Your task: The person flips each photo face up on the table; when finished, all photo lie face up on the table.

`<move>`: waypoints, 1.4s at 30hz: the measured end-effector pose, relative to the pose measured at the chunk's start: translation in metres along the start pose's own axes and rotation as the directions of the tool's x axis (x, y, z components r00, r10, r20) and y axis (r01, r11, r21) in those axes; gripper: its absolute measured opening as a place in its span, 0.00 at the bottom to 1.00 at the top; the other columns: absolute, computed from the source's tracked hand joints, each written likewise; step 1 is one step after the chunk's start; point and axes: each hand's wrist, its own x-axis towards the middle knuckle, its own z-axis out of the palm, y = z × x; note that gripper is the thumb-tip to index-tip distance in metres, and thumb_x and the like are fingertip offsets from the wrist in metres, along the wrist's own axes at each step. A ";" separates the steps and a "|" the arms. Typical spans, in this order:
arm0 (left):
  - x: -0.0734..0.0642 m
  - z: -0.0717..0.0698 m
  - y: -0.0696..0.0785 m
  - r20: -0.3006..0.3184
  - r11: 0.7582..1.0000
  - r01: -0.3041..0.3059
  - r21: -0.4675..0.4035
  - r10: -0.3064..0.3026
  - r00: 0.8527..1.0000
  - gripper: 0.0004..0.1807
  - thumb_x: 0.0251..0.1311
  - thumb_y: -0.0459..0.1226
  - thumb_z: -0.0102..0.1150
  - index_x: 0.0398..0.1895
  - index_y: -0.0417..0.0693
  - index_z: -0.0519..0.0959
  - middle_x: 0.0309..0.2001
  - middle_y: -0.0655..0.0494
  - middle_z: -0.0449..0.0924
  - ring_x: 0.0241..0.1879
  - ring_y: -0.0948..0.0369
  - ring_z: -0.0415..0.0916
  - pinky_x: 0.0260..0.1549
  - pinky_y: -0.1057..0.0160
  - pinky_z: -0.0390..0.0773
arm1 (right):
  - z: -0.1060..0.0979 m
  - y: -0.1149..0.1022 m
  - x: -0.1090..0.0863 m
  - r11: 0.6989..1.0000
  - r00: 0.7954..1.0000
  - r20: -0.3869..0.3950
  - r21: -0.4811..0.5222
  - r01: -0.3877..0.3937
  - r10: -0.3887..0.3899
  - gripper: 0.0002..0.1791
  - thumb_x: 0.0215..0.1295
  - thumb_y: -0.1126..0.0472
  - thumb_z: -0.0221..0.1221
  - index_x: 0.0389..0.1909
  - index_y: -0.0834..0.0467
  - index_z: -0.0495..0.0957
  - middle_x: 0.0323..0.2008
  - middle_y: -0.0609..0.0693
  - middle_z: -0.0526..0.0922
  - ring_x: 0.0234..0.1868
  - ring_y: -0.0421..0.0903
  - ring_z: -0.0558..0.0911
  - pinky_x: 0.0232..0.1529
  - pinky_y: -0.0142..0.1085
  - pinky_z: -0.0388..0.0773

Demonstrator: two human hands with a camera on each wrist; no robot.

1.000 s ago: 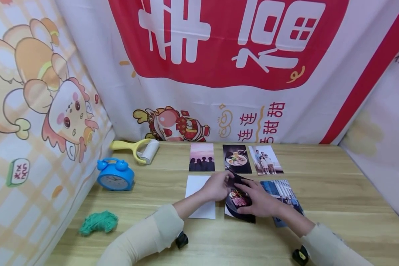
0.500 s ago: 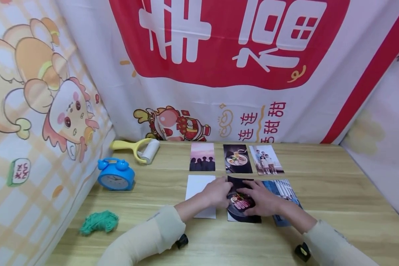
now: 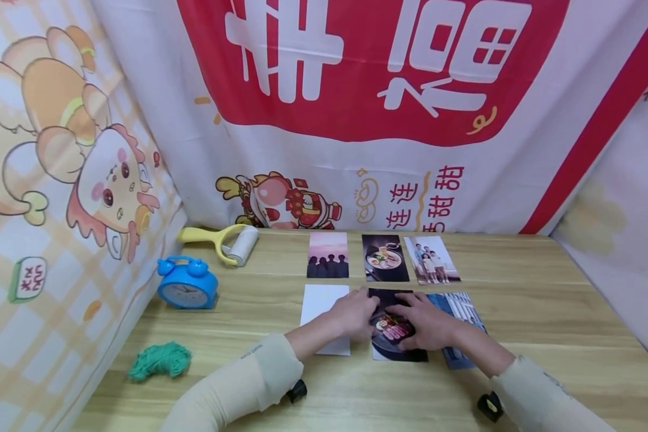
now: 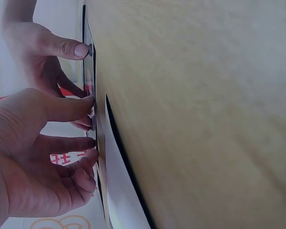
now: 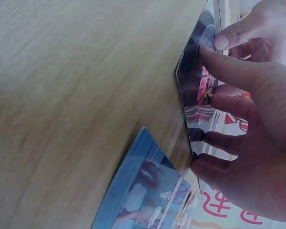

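Note:
A dark photo of sliced meat on a plate point(image 3: 391, 330) lies in the front row, with a white strip showing at its lower edge. Fingertips of my left hand point(image 3: 356, 315) rest along its left edge. My right hand point(image 3: 429, 324) spreads over the right part, its fingertips touching the surface in the right wrist view. In the left wrist view, the thumb and fingers of the left hand point(image 4: 43, 157) meet the photo's side close to the table. To the left is a white card point(image 3: 318, 303); a blue-toned photo of people point(image 3: 461, 359) lies partly under the right forearm.
Behind stand three photos in a row: silhouettes point(image 3: 328, 255), a noodle bowl point(image 3: 386, 258) and a family point(image 3: 432, 259). A yellow-handled lint roller point(image 3: 218, 243), blue alarm clock point(image 3: 187, 285) and green yarn bundle point(image 3: 161, 361) are at the left. Printed cloth walls point(image 3: 356, 174) border the table.
The meat photo, earlier lifted and bent, now lies flat and slightly further right. My left hand has gone from pinching its upper left corner to resting along its left edge.

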 end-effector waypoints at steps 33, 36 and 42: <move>-0.075 -0.053 -0.104 0.276 0.991 0.061 0.116 -0.091 0.957 0.69 0.45 0.63 0.78 0.85 0.52 0.47 0.86 0.45 0.40 0.86 0.47 0.39 0.85 0.40 0.40 | -0.008 -0.114 0.032 0.145 0.962 0.199 0.963 -0.227 0.184 0.56 0.75 0.60 0.49 0.79 0.49 0.11 0.82 0.72 0.30 0.82 0.76 0.39 0.78 0.74 0.46; -0.076 -0.052 -0.106 0.285 0.990 0.076 0.116 -0.107 0.953 0.67 0.45 0.65 0.76 0.85 0.57 0.51 0.87 0.48 0.42 0.86 0.47 0.39 0.85 0.39 0.38 | -0.006 -0.114 0.035 0.117 0.956 0.206 0.965 -0.234 0.211 0.56 0.74 0.60 0.49 0.79 0.48 0.11 0.82 0.71 0.26 0.81 0.78 0.37 0.75 0.78 0.45; -0.078 -0.039 -0.108 0.265 0.981 0.138 0.139 -0.171 0.949 0.64 0.42 0.68 0.76 0.83 0.67 0.55 0.86 0.49 0.45 0.86 0.45 0.44 0.84 0.35 0.37 | -0.002 -0.111 0.036 0.092 0.950 0.223 0.964 -0.248 0.219 0.52 0.76 0.59 0.46 0.81 0.48 0.15 0.83 0.69 0.25 0.81 0.77 0.45 0.74 0.78 0.50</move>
